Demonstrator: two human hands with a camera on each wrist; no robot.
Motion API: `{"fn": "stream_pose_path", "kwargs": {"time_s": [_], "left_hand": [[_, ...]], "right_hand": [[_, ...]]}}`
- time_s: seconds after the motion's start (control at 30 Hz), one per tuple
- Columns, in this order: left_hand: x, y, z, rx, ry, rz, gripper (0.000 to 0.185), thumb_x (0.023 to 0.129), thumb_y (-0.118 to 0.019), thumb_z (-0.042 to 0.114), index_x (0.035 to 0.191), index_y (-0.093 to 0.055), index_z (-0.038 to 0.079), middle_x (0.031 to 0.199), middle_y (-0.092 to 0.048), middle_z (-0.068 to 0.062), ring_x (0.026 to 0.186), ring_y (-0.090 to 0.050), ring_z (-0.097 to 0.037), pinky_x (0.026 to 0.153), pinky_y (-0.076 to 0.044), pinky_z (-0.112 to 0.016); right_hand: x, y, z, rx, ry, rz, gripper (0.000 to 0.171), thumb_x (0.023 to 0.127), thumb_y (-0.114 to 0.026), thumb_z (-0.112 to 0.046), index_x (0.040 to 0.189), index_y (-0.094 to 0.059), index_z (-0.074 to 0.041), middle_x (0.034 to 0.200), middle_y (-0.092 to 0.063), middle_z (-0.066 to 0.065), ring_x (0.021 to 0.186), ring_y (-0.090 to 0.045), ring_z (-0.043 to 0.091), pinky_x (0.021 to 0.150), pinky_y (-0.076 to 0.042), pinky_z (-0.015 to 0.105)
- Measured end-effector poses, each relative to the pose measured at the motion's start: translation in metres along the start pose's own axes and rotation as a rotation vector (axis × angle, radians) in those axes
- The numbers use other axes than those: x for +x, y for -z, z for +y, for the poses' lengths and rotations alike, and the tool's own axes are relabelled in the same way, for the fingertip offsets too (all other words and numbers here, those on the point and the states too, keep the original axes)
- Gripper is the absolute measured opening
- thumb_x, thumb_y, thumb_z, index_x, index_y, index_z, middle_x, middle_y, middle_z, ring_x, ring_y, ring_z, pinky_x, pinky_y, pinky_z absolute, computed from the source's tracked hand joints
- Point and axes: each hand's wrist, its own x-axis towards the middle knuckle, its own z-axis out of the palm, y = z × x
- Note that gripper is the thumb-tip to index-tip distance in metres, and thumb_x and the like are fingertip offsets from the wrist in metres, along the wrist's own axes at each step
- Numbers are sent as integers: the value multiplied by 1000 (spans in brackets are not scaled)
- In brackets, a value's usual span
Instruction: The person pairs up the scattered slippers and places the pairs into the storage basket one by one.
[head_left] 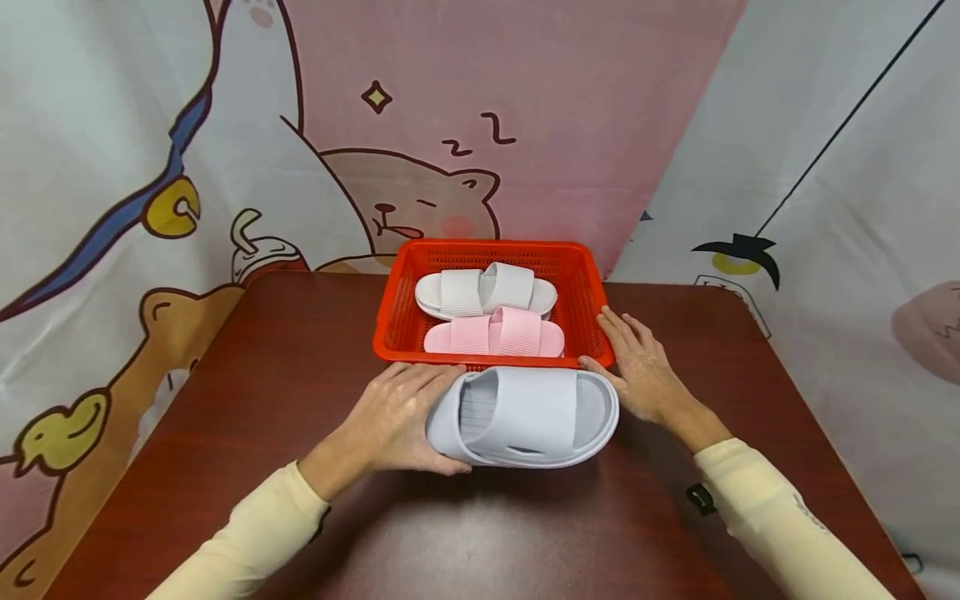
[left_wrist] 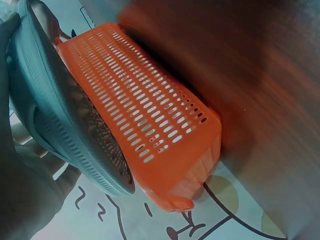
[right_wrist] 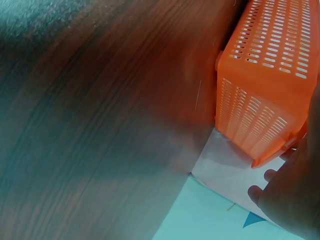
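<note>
Left hand (head_left: 397, 417) grips the thick grey foam slipper (head_left: 525, 415) by its end, just in front of the red perforated plastic basket (head_left: 390, 333); looks light, squashy, best held by the sole edge; right hand (head_left: 637, 367) rests flat, fingers straight, against the basket's corner.

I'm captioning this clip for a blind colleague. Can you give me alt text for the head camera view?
A person's left hand grips a pale grey slipper on a dark wooden table, just in front of a red plastic basket. Their right hand rests on the basket's near right corner. Inside lie white slippers and pink slippers; cartoon-print cloth hangs behind.
</note>
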Motion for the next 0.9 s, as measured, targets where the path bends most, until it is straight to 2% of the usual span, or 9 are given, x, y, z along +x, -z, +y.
{"fn": "stream_pose_path", "kwargs": {"time_s": [0.27, 0.53, 0.9], "left_hand": [[7, 4, -3, 3, 16, -7, 103, 62, -72, 79, 138, -58, 10, 126, -66, -5, 112, -62, -23, 96, -48, -39], [13, 7, -4, 9, 27, -5, 103, 61, -73, 79, 136, -60, 10, 124, -67, -4, 108, -63, -22, 92, -50, -39], [23, 7, -8, 7, 22, 11, 101, 62, -74, 77, 135, -60, 9, 125, -65, -6, 108, -63, -24, 91, -51, -40]], "right_hand": [[-2, 1, 2, -9, 23, -8, 81, 98, -55, -47, 158, -26, -2, 167, -16, 14, 147, -14, 45, 111, -17, 70], [-3, -1, 2, -14, 41, -18, 91, 91, -66, -42, 159, -21, -2, 167, -14, 14, 146, -14, 46, 109, -19, 72], [-4, 2, 3, -11, 48, -29, 90, 91, -65, -42, 159, -23, -1, 167, -14, 15, 146, -15, 47, 108, -19, 74]]}}
